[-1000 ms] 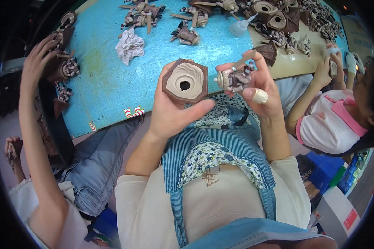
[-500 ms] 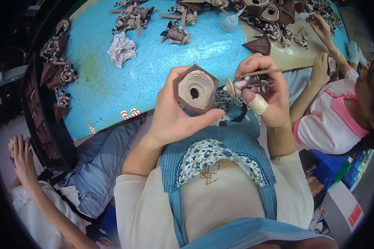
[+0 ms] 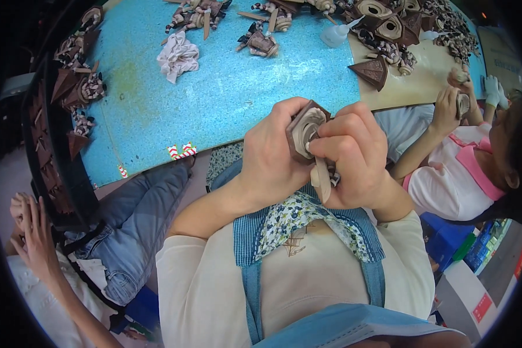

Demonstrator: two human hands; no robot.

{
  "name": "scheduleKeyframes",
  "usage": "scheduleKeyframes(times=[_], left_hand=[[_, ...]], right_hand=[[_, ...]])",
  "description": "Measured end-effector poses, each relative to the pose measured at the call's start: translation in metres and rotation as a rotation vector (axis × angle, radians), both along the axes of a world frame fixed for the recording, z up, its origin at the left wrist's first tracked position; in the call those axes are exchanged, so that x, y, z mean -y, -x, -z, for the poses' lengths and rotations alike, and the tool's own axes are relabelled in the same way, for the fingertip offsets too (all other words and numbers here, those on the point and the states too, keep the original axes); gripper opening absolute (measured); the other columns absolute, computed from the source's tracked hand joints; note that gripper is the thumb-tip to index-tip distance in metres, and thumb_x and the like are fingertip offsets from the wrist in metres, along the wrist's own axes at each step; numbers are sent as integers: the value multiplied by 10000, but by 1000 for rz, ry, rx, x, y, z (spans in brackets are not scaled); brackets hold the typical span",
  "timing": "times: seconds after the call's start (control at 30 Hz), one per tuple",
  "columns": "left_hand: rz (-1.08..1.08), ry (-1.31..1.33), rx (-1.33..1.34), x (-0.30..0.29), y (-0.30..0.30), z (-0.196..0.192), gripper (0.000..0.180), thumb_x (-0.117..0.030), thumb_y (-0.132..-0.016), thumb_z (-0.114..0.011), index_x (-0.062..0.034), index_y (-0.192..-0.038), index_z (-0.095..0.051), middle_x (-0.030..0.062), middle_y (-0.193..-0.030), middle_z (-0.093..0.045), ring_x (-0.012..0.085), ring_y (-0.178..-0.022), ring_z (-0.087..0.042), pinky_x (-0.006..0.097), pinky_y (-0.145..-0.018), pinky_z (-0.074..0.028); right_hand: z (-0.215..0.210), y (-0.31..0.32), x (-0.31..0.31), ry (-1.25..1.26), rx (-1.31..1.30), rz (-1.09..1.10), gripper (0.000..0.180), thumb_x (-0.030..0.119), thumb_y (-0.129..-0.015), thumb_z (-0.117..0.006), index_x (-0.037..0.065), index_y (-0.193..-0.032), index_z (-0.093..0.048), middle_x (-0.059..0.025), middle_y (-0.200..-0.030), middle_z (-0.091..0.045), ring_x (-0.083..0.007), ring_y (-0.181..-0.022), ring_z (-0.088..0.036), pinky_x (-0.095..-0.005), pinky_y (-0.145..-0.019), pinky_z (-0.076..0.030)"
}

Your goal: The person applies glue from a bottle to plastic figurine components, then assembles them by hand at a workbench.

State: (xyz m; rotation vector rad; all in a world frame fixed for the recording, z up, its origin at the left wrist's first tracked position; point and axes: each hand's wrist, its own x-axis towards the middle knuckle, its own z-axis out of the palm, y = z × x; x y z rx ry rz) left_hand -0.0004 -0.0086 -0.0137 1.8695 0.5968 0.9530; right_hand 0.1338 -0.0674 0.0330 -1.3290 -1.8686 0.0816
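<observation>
Above the lap, near the blue table [image 3: 214,98], the left hand [image 3: 269,159] wraps tight round a brown wooden piece [image 3: 305,130] — turned inward, probably to steady it — while the right hand [image 3: 354,153] pinches a pale stick [image 3: 322,180] against its face.

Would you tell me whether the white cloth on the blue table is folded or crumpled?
Crumpled: the white cloth lies bunched in irregular wrinkles on the blue table.

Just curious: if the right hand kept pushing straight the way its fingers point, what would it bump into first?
Most likely the brown hexagonal piece held in the left hand. The right hand points left into it, fingertips already at its pale centre, though depth is hard to judge.
</observation>
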Motion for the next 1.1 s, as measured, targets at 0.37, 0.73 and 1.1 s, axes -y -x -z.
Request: scheduleKeyframes(times=[0.37, 0.73, 1.1], left_hand=[[149, -26, 29, -11, 0, 2, 625, -152, -633, -825, -33, -1139, -478, 116, -901, -645, 323, -740, -660, 370, -641, -528], [855, 1091, 161, -29, 18, 3, 812, -127, -650, -817, 28, -1325, -392, 106, -1203, -546, 173, -1104, -543, 303, -949, -455], [235, 998, 196, -42, 49, 5, 740, -158, -592, -893, -8, -1196, -492, 80, -1092, -591, 144, -986, -587, 280, -844, -481]], right_hand=[[6, -6, 5, 46, -183, -76, 235, 98, -584, -612, 47, -806, -553, -105, -783, -539, -241, -633, -450, -345, -575, -376], [-22, -45, -20, 246, 107, -373, 413, 38, -633, -600, 99, -1025, -714, -169, -1356, -528, -346, -1192, -453, -414, -932, -400], [15, -22, -15, 338, -293, -27, 437, 354, -763, -746, 5, -989, -612, -80, -770, -546, -235, -699, -512, -334, -676, -421]])
